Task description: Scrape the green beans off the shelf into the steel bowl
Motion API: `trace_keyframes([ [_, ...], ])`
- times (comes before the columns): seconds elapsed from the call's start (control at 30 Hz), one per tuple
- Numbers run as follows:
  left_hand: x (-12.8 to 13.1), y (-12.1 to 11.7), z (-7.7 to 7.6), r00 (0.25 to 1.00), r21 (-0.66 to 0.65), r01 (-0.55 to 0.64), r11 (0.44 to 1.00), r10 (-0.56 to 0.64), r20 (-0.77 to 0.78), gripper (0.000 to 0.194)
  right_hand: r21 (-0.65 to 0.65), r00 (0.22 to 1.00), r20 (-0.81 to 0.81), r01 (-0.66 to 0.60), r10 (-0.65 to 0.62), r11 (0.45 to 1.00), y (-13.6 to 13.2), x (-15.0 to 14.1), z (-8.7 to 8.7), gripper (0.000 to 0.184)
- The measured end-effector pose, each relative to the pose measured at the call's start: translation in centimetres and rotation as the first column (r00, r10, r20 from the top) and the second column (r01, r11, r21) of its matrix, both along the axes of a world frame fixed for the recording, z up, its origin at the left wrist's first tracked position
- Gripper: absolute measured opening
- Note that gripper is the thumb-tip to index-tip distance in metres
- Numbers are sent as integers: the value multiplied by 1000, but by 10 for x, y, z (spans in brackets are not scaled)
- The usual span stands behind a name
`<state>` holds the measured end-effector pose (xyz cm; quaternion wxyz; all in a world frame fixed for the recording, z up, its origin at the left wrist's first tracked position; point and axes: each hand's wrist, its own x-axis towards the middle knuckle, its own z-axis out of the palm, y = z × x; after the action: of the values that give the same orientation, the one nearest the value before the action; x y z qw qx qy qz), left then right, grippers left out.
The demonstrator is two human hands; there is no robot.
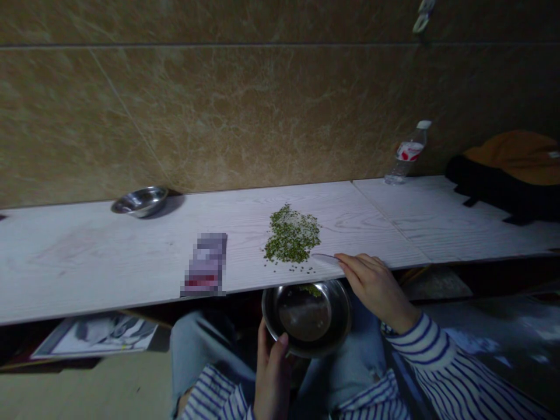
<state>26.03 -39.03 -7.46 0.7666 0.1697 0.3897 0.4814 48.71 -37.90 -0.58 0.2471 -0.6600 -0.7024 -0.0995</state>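
Observation:
A steel bowl point(306, 344) is tilted just below the front edge of the shelf, over my lap. My left hand point(273, 361) grips its rim from the left, thumb on the near side. A few green grains lie inside at its far wall. My right hand point(370, 286) is shut on a thin, pale, flat utensil point(324, 257), its kind not clear. The tip reaches the near right side of a pile of small green beans point(291, 239), like mung beans, with whitish grains among them. Several loose beans lie between the pile and the edge.
A dark-screened or purple packet, pixelated point(205, 265), lies left of the pile on the white wood-grain shelf point(87, 262). Farther left stands a second steel bowl point(140, 202). A water bottle point(406, 153) and a black-and-orange bag-like item point(511, 169) are at the right by the tiled wall.

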Motion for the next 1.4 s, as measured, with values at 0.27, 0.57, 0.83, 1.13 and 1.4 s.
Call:
trace_keyframes([
  [0.27,-4,1,-1,1000,15,-11,1000,12,-18,69,-44,999,1,-48,48,998,1,-7,-4,27],
  [0.57,-5,1,1,1000,9,-5,1000,4,21,71,-24,999,10,-48,48,999,10,-13,-1,26],
  [0.83,-7,1,-4,1000,44,12,999,-13,27,69,-27,1000,-6,-29,29,999,13,-15,0,25],
  [1.13,-7,2,0,1000,10,-1,1000,1,20,70,-12,998,-24,-51,50,999,11,-15,-1,25],
  [1.4,-9,1,1,1000,24,0,1000,-1,24,67,-32,994,-13,-105,105,994,7,-16,-1,24],
])
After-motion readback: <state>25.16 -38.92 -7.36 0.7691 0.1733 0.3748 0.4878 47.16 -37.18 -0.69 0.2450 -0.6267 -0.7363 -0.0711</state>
